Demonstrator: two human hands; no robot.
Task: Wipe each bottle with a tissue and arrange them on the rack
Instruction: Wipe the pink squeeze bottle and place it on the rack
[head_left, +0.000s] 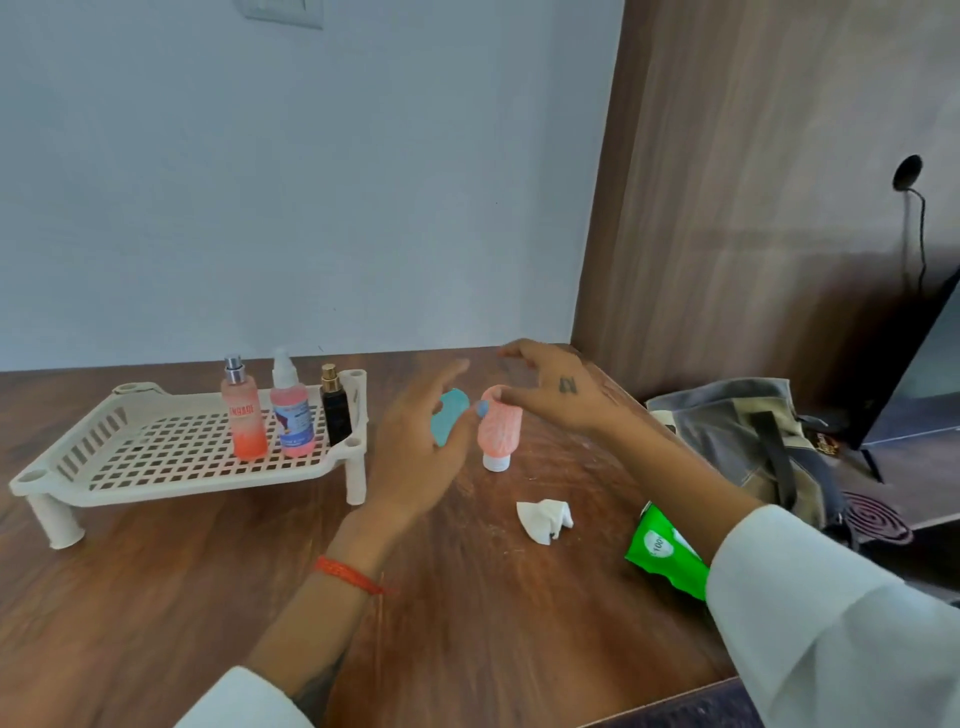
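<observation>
A cream plastic rack (78, 457) stands on the wooden table at the left. On its right end stand three bottles: an orange-pink spray bottle (244, 423), a pink spray bottle with a white top (291, 421) and a black bottle with a gold cap (336, 418). A pink tube bottle (500, 431) stands on its white cap mid-table. My right hand (556, 389) hovers over it, thumb tip touching its top and fingers loosely spread. My left hand (415, 447) is held flat with straight fingers in front of a teal bottle (451, 418), which it partly hides. A crumpled white tissue (545, 519) lies nearer me.
A green tissue pack (665, 556) lies by my right forearm near the table's right edge. Beyond that edge are a grey-olive bag (743, 431), a dark spiral coil (872, 519) and a black screen (924, 364). A wall stands behind the table and a wooden panel at the right.
</observation>
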